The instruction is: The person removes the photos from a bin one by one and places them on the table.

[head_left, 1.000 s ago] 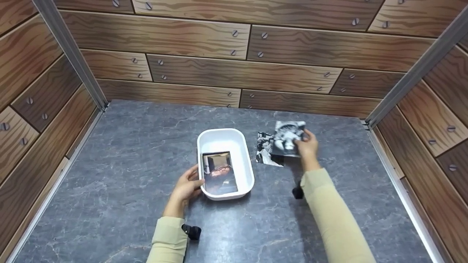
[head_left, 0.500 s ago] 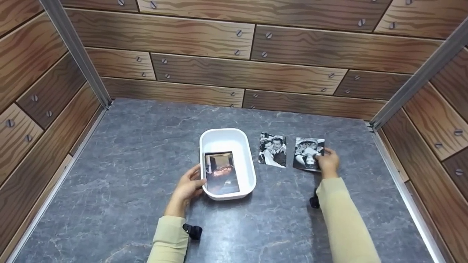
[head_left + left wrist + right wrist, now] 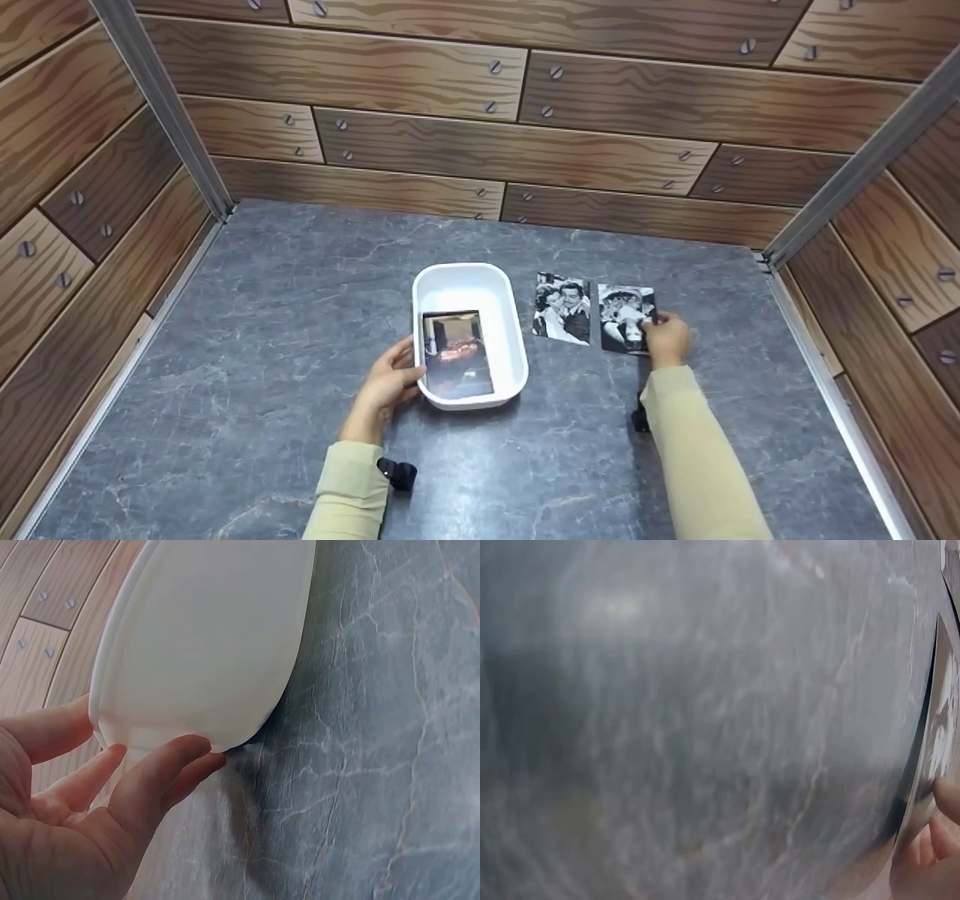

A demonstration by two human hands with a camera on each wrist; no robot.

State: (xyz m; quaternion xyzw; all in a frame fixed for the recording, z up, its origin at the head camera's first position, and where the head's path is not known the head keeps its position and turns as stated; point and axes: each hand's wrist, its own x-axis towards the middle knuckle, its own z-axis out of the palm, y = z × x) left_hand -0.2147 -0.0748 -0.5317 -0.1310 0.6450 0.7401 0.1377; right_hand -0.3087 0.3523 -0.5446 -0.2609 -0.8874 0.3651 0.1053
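A white plastic tub [image 3: 507,330] stands on the grey marbled surface in the head view, with a colour photo [image 3: 457,375] lying in it. My left hand [image 3: 386,381] holds the tub at its near left corner, thumb on the rim and fingers against the outer wall [image 3: 202,652]. To the right, my right hand [image 3: 667,339] pinches a black-and-white photo [image 3: 622,315] by its right edge. The right wrist view shows that photo [image 3: 936,735] edge-on, slightly off the surface, between thumb and fingers. Just left of it lies another black-and-white photo [image 3: 562,309] of a couple.
Wood-patterned panels [image 3: 420,135] enclose the marbled work surface [image 3: 270,315] at the back and sides. Metal posts [image 3: 172,127] run down both back corners. A black wrist camera [image 3: 399,474] sits on the left sleeve.
My right hand has carried its photo from above the couple photo to the right and toward me, then slightly back left beside it. The left hand stays on the tub.
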